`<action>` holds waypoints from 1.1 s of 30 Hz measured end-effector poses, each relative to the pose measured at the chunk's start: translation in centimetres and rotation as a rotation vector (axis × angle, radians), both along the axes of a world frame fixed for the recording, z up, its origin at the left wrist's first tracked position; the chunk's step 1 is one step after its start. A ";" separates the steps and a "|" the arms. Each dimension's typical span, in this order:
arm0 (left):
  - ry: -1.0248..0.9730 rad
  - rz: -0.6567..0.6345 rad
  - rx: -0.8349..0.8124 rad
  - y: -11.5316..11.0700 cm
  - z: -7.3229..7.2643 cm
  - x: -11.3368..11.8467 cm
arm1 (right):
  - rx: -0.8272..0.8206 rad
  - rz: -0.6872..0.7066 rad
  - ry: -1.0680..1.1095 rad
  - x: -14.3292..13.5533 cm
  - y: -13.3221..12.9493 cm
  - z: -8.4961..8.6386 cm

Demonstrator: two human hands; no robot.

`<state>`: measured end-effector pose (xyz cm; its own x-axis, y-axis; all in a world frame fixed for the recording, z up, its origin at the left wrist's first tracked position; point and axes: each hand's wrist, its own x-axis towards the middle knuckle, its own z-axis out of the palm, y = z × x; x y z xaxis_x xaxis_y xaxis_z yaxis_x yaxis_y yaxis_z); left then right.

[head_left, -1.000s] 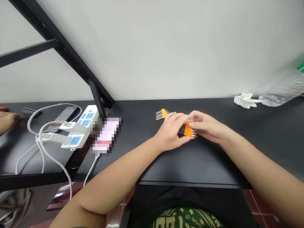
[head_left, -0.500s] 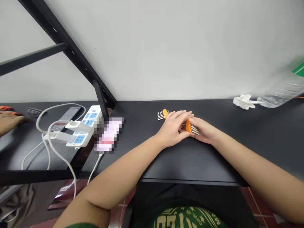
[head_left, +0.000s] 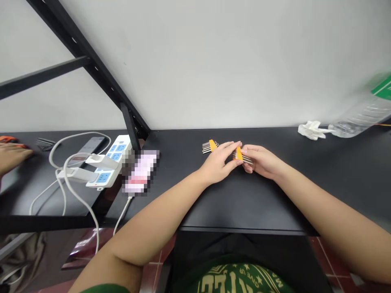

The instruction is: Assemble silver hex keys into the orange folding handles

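Observation:
Between my two hands is an orange holder with screwdriver bits [head_left: 239, 154], its thin metal shafts pointing to the lower right. My left hand [head_left: 218, 164] pinches its left side with thumb and fingers. From the right, my right hand [head_left: 260, 161] closes its thumb and fingertips on the holder and shafts. A second orange holder with metal bits [head_left: 211, 145] lies on the black table [head_left: 244, 203], just beyond my left hand and partly covered by it.
A phone with a blurred screen [head_left: 142, 171] lies left, its white cable attached. Beyond a black metal frame [head_left: 130, 122] are a white power strip [head_left: 113, 160], another phone [head_left: 88, 150] and another person's hand [head_left: 14, 158]. Crumpled tissue [head_left: 313, 130] and a plastic bottle [head_left: 356, 118] lie right.
The held bit holder has shifted slightly left and its shafts lie flatter. My right hand's fingers have curled in around it, and my hands have drawn a little apart.

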<state>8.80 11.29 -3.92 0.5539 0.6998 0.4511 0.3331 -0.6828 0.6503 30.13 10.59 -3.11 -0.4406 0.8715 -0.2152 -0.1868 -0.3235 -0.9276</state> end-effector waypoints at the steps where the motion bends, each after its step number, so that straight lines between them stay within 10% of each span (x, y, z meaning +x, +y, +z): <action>1: 0.005 -0.018 -0.007 0.1 0.0 0.0 | -0.011 0.014 -0.005 0.1 0.0 0.1; 10: 0.116 -0.006 -0.022 0.6 -0.3 -0.1 | 0.065 0.045 -0.157 0.5 0.3 0.3; 23: 0.385 0.460 0.147 3.3 2.4 -4.6 | 0.423 -0.277 -1.380 6.3 4.4 -0.2; 33: 0.620 0.471 -0.028 4.7 0.4 -4.4 | 0.778 -0.447 -1.212 5.5 3.4 -0.2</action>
